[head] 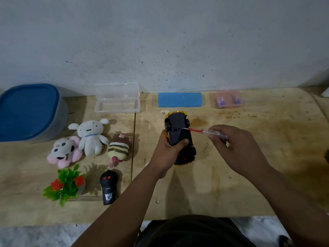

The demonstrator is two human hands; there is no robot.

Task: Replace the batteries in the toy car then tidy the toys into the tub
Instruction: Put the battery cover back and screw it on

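Left hand [169, 148] clamps the upturned black-and-gold plastic toy car [179, 139], right hand [236, 145] pinching the clear-handled red-shafted screwdriver [206, 133] beside it; light, rigid, glossy: hold mid-body.

Bare forearms, no sleeves; dark garment [194, 230] over the lap.

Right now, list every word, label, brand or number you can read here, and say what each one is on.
No text here reads with certainty.
Black remote control: a small white line of print and a white logo below it, both too blurred to read.
Pink battery case: batteries with blue labels inside, print too small to read.
Toy car underside and screwdriver: no legible markings.
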